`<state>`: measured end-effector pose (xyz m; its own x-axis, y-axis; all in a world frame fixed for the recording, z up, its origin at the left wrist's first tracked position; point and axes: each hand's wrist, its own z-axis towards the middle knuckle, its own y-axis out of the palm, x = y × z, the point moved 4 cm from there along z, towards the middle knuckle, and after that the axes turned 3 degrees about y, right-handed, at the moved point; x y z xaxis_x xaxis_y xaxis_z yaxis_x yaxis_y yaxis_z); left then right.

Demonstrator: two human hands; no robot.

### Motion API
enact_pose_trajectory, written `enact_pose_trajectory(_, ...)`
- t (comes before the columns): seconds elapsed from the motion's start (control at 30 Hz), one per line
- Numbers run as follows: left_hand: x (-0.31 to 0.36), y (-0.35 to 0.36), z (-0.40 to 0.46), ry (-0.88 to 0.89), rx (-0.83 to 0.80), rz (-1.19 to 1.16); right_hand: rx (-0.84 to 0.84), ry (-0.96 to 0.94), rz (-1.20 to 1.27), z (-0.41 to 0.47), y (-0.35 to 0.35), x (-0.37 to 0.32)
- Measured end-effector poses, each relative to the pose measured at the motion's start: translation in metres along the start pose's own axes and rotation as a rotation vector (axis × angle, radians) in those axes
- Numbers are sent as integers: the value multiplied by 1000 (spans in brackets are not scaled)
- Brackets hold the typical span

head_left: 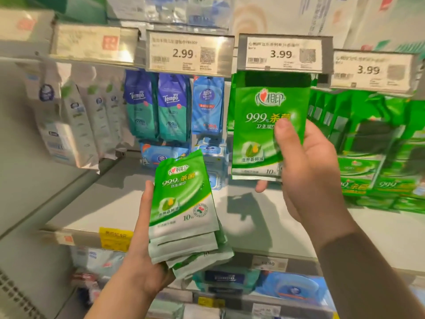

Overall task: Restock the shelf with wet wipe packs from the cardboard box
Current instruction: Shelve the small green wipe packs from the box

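green pack (264, 125) marked "999" – right grip (305, 162) pinching it; left grip (147, 256) clasping stack (184, 210).

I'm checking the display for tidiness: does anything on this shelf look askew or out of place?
Nothing is damaged or spilled. The white packs hanging at the left splay outward at a slant, unlike the straight Tempo packs beside them. The stack in the left hand is loosely fanned.

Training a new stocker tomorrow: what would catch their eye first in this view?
The bright green wet wipe pack that the right hand holds up under the middle 3.99 price tag. Next, the stack of matching green packs gripped in the left hand, low at centre.
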<state>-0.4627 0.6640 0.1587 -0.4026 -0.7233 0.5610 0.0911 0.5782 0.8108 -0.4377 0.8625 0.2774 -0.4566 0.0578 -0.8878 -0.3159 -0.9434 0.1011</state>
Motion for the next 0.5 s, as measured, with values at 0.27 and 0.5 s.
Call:
enact_pose_trajectory(0.27,-12,6,6,6,25,-9,-28,14,69,7,-10,16)
enact_pose_trajectory(0.5,-19,11,7,30,-11,-47,-94,80,-31,11,-20,35)
